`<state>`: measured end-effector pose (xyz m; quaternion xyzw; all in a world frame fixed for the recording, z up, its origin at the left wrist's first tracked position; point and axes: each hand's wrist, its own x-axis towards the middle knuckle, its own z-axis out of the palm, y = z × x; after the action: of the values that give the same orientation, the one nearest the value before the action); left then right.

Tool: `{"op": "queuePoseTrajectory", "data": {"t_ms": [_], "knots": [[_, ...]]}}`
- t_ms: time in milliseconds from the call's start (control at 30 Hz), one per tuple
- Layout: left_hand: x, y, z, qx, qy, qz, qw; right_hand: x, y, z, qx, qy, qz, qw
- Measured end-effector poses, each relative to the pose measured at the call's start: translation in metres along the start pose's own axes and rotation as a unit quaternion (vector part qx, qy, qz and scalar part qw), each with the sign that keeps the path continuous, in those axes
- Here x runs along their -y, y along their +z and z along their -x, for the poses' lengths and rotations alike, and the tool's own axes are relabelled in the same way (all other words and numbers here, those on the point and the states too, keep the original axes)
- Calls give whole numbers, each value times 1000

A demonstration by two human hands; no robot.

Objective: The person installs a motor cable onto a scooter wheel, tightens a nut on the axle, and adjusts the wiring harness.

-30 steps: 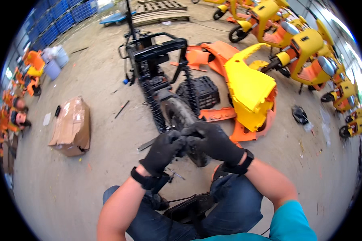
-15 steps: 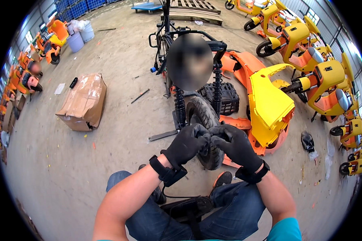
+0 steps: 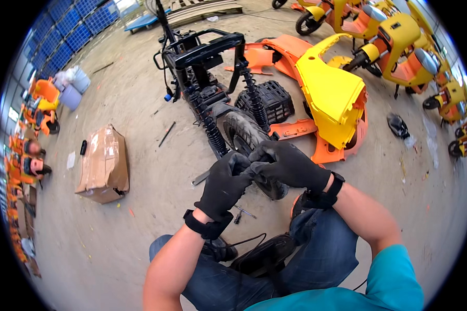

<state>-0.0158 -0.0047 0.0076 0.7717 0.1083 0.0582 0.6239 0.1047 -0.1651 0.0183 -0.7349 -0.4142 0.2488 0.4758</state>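
Note:
My left hand (image 3: 225,181), in a black glove, is closed with its fingers curled together in front of the scooter's rear wheel (image 3: 244,133). Beside it, my right hand (image 3: 290,165), gloved too, pinches with thumb and forefinger, its tips meeting the left ones. Whatever they hold, if anything, is too small or hidden. Behind the hands stands a stripped black scooter frame (image 3: 207,52) with a coil-spring shock absorber on each side of the wheel. A wrench (image 3: 200,178) lies on the floor left of my left hand, partly covered. Small tools (image 3: 238,215) lie below the hands.
Yellow and orange body panels (image 3: 329,98) and a black basket (image 3: 264,102) lie right of the frame. A cardboard box (image 3: 104,163) sits at left, with a thin rod (image 3: 166,133) between. Parked yellow scooters (image 3: 394,46) line the right side; pallets (image 3: 202,11) are at the back.
The view has tilted and turned, so the scooter frame appears further left and lower parts show. My hands stay together, fingertips touching. Small tools on the floor have come into sight.

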Motion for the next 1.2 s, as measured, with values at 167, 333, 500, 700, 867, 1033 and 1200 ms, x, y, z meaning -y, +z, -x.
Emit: {"op": "queuePoseTrajectory", "data": {"t_ms": [167, 333, 500, 700, 867, 1033, 1200], "knots": [[3, 1, 0, 21, -22, 17, 999, -4, -2, -2, -2, -26, 16, 1000], [19, -9, 1, 6, -15, -87, 996, -17, -10, -4, -9, -29, 56, 998], [31, -10, -9, -2, -38, -128, 991, -21, -53, -13, -50, -33, -68, 996], [21, 4, -10, -20, -139, -122, 983, -18, -112, -1, -66, -26, -94, 993], [58, 5, -21, 8, -94, -181, 979, -96, -136, 22, -104, 40, -209, 972], [85, 9, -35, -28, -189, -177, 966, -191, -115, 40, -113, 117, -312, 936], [92, 16, -48, -58, -190, -65, 978, -266, -84, 36, -74, 138, -340, 927]]}}
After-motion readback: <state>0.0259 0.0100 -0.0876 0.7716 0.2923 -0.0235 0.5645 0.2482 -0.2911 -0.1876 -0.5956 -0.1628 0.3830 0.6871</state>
